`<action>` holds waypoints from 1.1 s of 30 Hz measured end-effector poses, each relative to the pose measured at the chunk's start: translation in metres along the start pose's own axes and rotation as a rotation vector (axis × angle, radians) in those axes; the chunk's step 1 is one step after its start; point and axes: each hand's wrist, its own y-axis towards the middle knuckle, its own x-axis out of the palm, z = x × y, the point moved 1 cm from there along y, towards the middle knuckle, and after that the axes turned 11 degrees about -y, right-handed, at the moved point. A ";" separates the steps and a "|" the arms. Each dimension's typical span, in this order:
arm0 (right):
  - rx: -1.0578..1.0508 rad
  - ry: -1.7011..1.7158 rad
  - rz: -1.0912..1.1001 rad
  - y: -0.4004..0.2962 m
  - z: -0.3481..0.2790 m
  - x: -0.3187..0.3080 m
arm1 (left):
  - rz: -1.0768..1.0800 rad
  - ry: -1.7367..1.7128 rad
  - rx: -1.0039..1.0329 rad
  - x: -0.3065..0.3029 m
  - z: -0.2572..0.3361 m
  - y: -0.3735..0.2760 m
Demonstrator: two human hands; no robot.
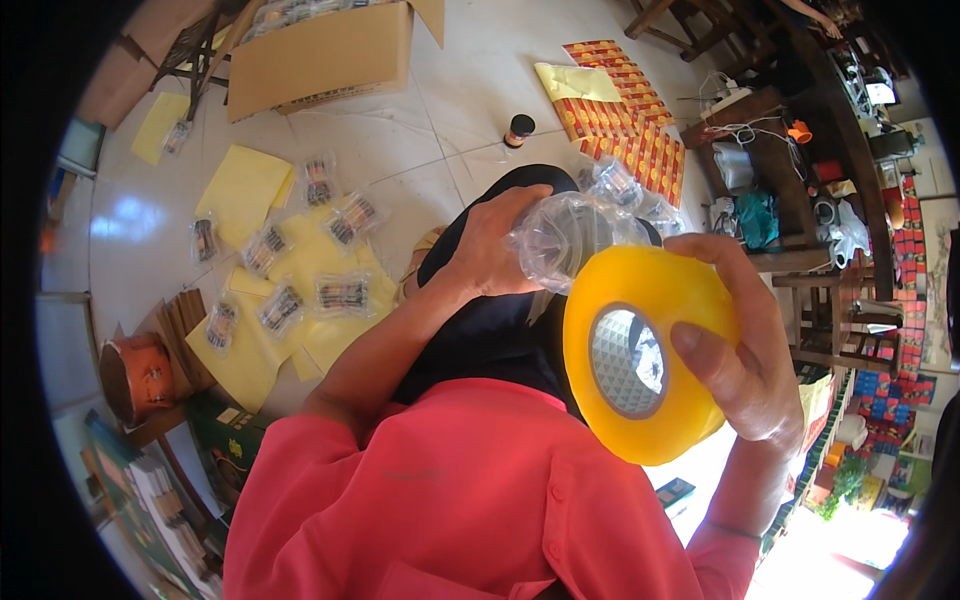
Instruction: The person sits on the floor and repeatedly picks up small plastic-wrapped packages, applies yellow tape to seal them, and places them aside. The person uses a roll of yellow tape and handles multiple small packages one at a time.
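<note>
My left hand grips a bundle in clear plastic wrapping above my dark-trousered lap. What lies inside that wrapping is hard to make out. My right hand holds a wide roll of yellowish clear packing tape by its side, thumb on the near face and fingers over the far edge. The tape's cardboard core faces up towards me, and the roll overlaps the bundle's right end. Just beyond the bundle, more plastic-wrapped packs are partly visible.
Several plastic-wrapped packs of dark jars lie on yellow paper sheets at left. Farther off stand an open cardboard box and a black-lidded jar. Red-and-gold printed sheets lie near a wooden table at right.
</note>
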 end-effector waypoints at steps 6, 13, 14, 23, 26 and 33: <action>0.014 -0.168 -0.218 0.006 0.032 0.021 | 0.021 -0.102 -0.152 -0.004 0.015 0.012; -0.123 -0.229 0.081 0.020 0.044 0.066 | 0.002 -0.340 -0.440 -0.014 0.023 0.020; -0.164 -0.259 0.066 0.020 0.044 0.065 | -0.067 -0.318 -0.431 -0.023 0.024 0.017; -0.214 -0.343 0.102 0.029 0.022 0.059 | -0.187 0.095 -0.076 -0.093 0.087 0.119; -0.136 -0.440 0.033 0.031 0.022 0.061 | -0.572 0.505 -0.263 -0.039 0.108 0.133; -0.045 0.703 0.166 -0.028 0.068 0.134 | -0.675 0.628 -0.392 -0.041 0.095 0.135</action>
